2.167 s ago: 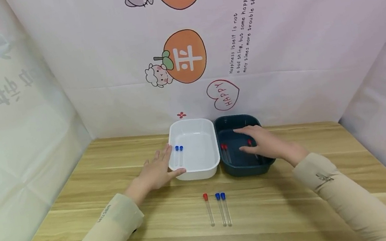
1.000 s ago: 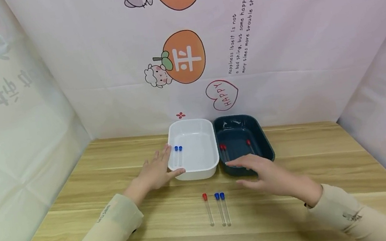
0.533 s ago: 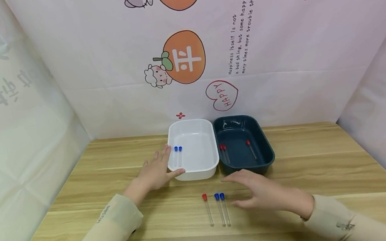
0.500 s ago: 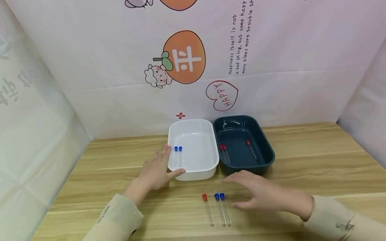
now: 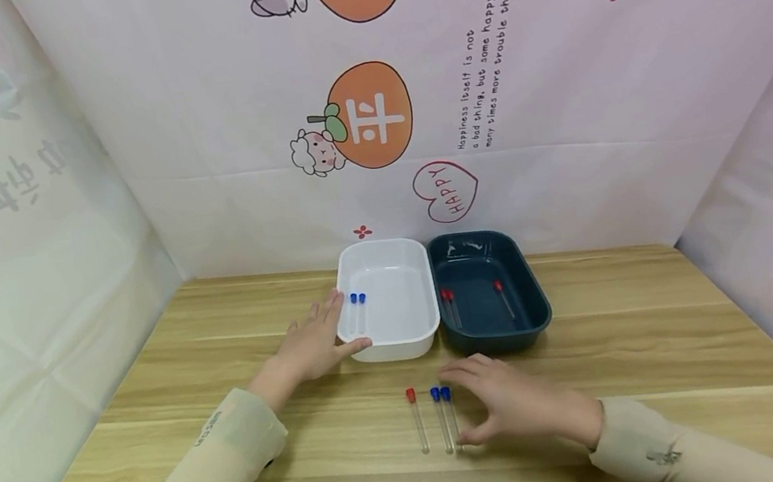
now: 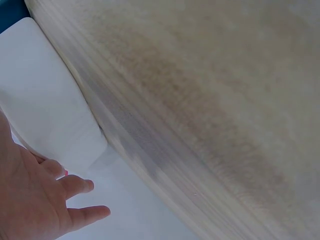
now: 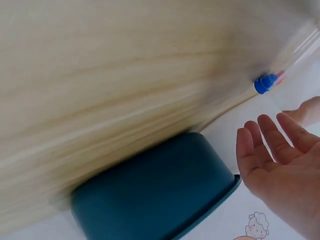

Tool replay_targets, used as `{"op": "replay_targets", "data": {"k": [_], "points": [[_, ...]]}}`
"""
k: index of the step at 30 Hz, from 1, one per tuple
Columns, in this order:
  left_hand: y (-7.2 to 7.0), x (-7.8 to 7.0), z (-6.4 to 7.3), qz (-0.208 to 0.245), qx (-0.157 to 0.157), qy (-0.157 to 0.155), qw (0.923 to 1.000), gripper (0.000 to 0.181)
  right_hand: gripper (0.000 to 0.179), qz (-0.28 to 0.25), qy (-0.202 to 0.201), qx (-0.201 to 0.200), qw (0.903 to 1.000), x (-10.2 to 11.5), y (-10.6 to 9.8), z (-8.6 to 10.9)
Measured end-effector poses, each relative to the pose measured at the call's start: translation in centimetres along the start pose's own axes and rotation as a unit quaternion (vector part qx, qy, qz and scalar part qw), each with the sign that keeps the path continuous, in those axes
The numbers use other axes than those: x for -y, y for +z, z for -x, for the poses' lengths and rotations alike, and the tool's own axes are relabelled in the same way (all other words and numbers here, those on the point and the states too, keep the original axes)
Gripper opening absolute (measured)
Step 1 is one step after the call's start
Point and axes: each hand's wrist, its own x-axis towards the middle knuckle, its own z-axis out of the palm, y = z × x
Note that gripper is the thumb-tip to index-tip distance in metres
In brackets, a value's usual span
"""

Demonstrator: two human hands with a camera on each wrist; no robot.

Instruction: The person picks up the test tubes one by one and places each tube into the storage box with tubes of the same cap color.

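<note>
Three capped test tubes lie on the wooden table: one red-capped tube (image 5: 418,421) and, to its right, two blue-capped tubes (image 5: 442,422) side by side. My right hand (image 5: 514,404) hovers just right of the blue pair, its thumb tip overlapping the nearer tube's lower end in the head view. Nothing is in its fingers; the right wrist view has a blue cap (image 7: 265,83) beyond the fingertips. My left hand (image 5: 312,345) has its fingers spread along the white bin's left rim, thumb at the front edge. That white bin (image 5: 398,294) holds two blue-capped tubes (image 5: 358,299).
Against the white bin's right side stands a dark teal bin (image 5: 471,274) with three red-capped tubes (image 5: 448,296) in it. Behind both bins rises a white printed cloth (image 5: 560,188). More cloth closes off the left and right sides of the table (image 5: 634,320).
My right hand has come back out of the dark bin, toward me and to the left, to the blue-capped tubes. The left hand has stayed at the white bin.
</note>
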Motion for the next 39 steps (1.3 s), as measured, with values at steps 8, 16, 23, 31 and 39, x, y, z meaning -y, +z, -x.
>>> {"op": "replay_targets", "data": {"k": [8,16,23,31,39], "points": [[0.07,0.01,-0.24,-0.003,-0.004,0.001,1.0,0.104,0.098,0.021,0.033,0.03,0.9988,-0.04,0.5,-0.36],[0.01,-0.18,-0.06,-0.017,-0.009,0.005,0.9998,0.104,0.1,0.03,0.049,0.037,0.9976,0.18,0.64,-0.48],[-0.07,-0.21,-0.02,-0.023,-0.005,0.005,0.9997,0.104,0.099,0.016,0.067,0.053,0.9962,0.3,0.75,-0.55],[0.0,-0.17,-0.01,-0.025,-0.007,0.006,0.9996,0.105,0.097,0.018,0.059,0.05,0.9969,0.26,0.85,-0.61],[0.06,-0.11,-0.02,-0.026,-0.01,0.006,0.9996,0.105,0.097,0.032,0.051,0.038,0.9974,0.16,0.72,-0.52]]}}
